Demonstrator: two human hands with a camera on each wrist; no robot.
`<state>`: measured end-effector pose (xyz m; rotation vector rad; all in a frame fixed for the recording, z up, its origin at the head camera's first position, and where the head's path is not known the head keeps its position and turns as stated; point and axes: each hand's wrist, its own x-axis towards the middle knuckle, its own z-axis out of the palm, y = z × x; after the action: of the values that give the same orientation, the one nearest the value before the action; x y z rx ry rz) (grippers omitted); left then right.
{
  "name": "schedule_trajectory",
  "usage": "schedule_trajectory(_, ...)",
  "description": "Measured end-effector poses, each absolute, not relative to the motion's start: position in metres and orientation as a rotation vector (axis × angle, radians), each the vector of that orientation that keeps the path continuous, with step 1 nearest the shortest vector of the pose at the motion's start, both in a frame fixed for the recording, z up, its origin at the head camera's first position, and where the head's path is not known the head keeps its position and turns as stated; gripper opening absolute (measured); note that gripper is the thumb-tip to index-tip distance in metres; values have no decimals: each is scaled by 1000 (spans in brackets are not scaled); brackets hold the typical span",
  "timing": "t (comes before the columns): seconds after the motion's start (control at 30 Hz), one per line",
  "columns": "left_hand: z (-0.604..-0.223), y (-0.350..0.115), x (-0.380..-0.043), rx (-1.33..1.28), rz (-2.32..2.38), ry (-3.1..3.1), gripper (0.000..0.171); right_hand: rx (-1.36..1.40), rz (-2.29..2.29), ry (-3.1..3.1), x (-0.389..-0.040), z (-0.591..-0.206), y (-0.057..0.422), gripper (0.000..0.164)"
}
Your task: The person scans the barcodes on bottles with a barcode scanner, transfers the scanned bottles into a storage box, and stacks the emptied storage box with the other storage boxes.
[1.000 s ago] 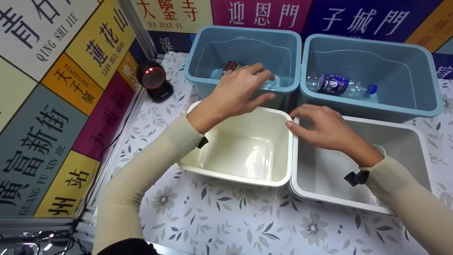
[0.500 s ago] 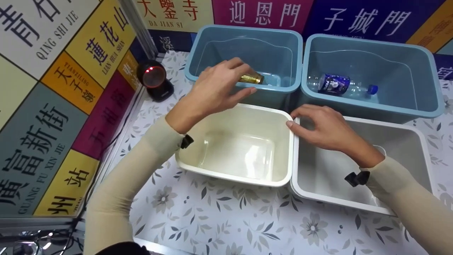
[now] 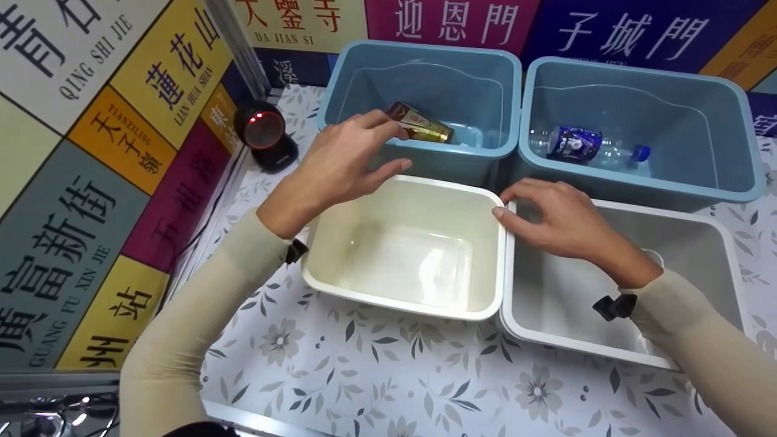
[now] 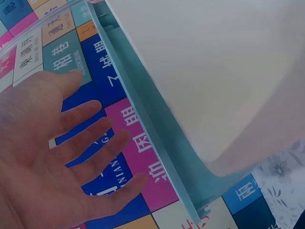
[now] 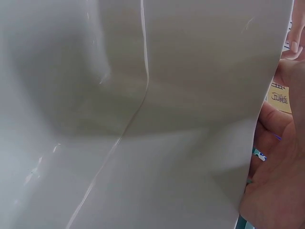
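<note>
In the head view, my left hand (image 3: 347, 159) hovers between the left blue bin and the cream bin (image 3: 364, 297), fingers extended and holding nothing. The left wrist view shows its palm (image 4: 62, 157) with fingers spread. A maroon-and-gold drink container (image 3: 419, 123) lies on its side inside the left blue bin (image 3: 425, 50), just beyond the fingertips. My right hand (image 3: 555, 218) rests at the corner where the rims of the cream bin and the grey-white bin (image 3: 583, 347) meet. Its fingers are loosely bent there; some are hidden behind the rim in the right wrist view.
A clear plastic bottle (image 3: 576, 144) with a blue label lies in the right blue bin (image 3: 643, 68). A black scanner (image 3: 262, 136) with red lights stands at the left. The floral-patterned tabletop (image 3: 364, 376) lies in front, and panels with writing (image 3: 449, 21) line the back and left.
My left hand has moved left and back from over the left blue bin, uncovering the maroon-and-gold drink container. The right hand has stayed in place.
</note>
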<state>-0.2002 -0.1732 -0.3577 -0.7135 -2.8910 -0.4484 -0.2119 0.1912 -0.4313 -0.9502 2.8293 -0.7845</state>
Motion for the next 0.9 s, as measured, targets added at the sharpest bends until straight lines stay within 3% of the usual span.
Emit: schedule_trajectory(0.9,-392,-219,-168,-581,-480,-2956,42,-925,-771,2816,-212,-432,191,36)
